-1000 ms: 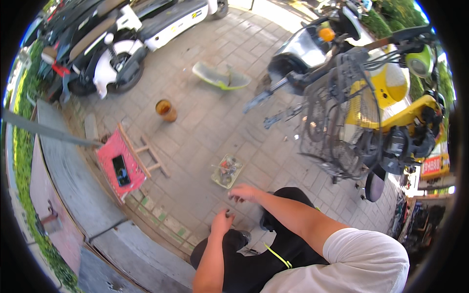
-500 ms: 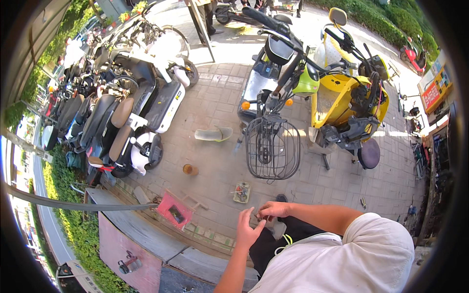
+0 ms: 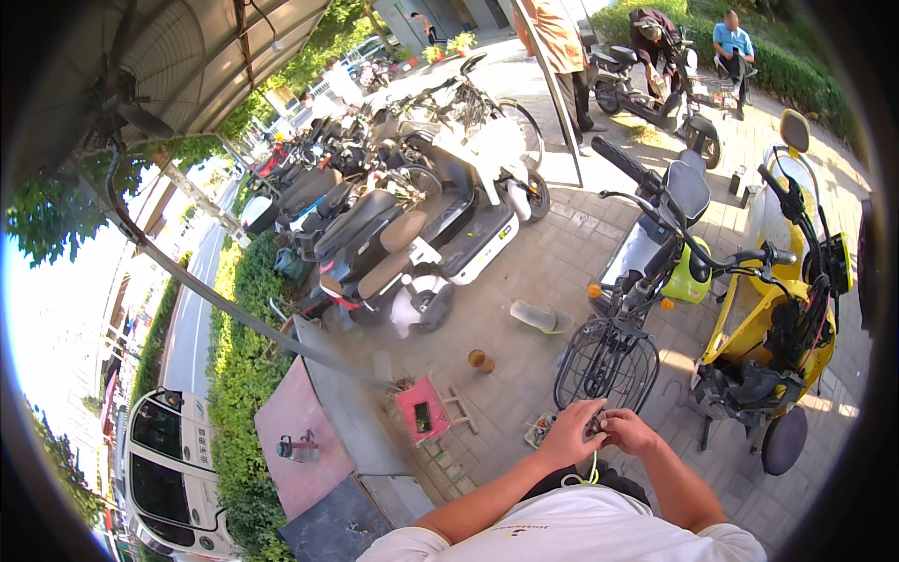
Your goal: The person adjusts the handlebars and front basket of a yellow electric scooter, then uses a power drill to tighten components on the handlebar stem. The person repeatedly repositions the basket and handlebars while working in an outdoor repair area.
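Note:
My left hand (image 3: 567, 435) and my right hand (image 3: 629, 432) meet in front of my body, fingers closed toward each other. Between them is a small dark piece (image 3: 592, 427), mostly covered by the fingers, so its kind cannot be made out. Both hands appear to grip it. Just beyond my left hand, a shallow tray (image 3: 537, 431) of small loose parts sits on the paving, partly hidden. The black wire basket (image 3: 607, 363) of a parked scooter stands just past my hands.
A yellow, partly stripped scooter (image 3: 749, 342) and a round stool (image 3: 785, 445) stand at right. At left are a pink stool (image 3: 423, 412), a brown cup (image 3: 481, 361), a curved panel (image 3: 541, 317) and several parked scooters (image 3: 393, 234). People (image 3: 653, 47) are at the back.
The view has swung left, so the scene sits further right and a white van shows at left. My hands have come together, with the small dark piece between them.

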The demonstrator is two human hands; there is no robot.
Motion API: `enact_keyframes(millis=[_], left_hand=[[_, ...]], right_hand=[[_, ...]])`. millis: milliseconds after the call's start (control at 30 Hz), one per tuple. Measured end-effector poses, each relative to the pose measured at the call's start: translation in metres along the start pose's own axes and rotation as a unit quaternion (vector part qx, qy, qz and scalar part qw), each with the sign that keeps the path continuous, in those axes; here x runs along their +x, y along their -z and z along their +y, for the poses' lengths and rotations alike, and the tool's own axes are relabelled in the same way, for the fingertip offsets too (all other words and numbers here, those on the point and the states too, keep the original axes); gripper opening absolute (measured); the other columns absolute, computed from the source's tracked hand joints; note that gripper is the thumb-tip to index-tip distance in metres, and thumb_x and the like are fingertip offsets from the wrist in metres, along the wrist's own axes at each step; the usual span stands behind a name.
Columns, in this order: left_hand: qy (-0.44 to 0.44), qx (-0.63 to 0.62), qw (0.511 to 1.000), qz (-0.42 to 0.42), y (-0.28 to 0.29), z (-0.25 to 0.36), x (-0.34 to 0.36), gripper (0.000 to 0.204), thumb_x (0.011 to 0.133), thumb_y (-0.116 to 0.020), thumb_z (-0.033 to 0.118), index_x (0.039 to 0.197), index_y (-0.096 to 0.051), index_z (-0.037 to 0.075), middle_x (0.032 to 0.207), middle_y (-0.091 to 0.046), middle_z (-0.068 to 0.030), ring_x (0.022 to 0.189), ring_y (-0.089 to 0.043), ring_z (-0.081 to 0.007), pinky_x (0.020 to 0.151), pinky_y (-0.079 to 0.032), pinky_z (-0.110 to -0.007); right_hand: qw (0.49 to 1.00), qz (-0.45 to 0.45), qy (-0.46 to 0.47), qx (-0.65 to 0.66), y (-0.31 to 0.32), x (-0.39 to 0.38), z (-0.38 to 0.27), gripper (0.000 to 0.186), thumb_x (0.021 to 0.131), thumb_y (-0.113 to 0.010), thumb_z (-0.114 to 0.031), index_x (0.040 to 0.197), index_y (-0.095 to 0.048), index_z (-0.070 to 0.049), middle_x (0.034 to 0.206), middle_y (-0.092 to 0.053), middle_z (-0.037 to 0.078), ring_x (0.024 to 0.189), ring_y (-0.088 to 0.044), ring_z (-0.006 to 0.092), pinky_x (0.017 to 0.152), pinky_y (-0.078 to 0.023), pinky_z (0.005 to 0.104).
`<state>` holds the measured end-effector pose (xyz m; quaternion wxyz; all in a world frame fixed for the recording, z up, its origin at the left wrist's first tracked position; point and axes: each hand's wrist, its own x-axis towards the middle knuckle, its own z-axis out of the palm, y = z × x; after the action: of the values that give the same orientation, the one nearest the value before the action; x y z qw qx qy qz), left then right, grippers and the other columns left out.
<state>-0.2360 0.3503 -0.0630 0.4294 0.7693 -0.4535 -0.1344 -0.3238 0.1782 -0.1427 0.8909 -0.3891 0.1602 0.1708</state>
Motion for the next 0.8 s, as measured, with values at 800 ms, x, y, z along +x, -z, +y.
enact_keyframes(millis=[800], left_hand=[[-0.073,-0.088,0.992,-0.047,-0.043,-0.063,0.167,0.062,0.076,-0.068,0.008,0.135,-0.05,0.007,0.113,-0.058,-0.0125,0.111,-0.054,-0.033,0.097,-0.039,-0.045]], right_hand=[[0.98,0.153,0.091,0.089,0.065,0.034,-0.095,0.033,0.09,-0.055,-0.016,0.113,-0.057,0.007,0.103,-0.065,0.014,0.088,-0.069,0.0258,0.078,-0.06,0.0416]])
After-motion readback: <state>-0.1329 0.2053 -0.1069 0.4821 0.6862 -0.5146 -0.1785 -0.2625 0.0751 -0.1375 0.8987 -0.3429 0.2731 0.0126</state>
